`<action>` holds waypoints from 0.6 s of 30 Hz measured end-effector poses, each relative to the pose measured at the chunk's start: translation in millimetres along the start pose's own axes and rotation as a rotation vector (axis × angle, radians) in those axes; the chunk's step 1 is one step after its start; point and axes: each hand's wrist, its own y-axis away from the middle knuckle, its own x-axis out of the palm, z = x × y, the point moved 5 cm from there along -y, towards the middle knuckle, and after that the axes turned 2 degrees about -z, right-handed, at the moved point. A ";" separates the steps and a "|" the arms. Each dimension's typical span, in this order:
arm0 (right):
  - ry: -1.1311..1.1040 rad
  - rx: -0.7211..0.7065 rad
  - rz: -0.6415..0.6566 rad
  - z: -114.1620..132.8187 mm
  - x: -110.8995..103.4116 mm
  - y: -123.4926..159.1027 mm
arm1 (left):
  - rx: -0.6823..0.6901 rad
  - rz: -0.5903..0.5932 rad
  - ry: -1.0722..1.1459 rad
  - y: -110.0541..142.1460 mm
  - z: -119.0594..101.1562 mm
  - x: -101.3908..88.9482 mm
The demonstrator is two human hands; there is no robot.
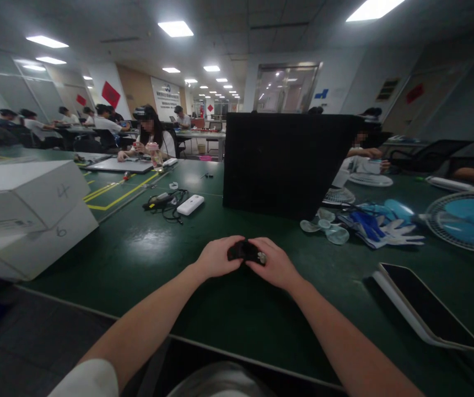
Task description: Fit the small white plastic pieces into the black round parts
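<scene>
Between my two hands is a small black object [243,251], held just above the green table [158,292]. My left hand [217,258] is closed on its left end, thumb toward me and fingers on the far side. My right hand [277,264] grips the other end in the same way. A small pale, shiny piece [262,257] shows by the right fingers; whether it is a ring or part of the object I cannot make out. The object's kind is too dark to tell.
A black box-like panel [282,165] stands ahead. White boxes [63,231] are at left, a white power bank [190,204] and cables beyond. At right lie a clear fan blade [327,225], gloves [386,234], a fan [464,220] and a tablet-like device [431,309]. People sit across the table.
</scene>
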 end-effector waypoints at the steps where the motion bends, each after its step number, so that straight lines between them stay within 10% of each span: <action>1: 0.051 0.026 0.010 -4.0 0.7 -0.1 | -0.028 -0.025 0.002 -1.1 3.3 0.1; 9: 0.312 0.330 0.101 -53.8 10.9 4.4 | -0.347 -0.150 0.140 -4.2 36.1 7.6; 18: 0.260 0.291 0.039 -56.3 10.1 4.0 | -0.323 -0.134 0.167 0.8 17.1 12.7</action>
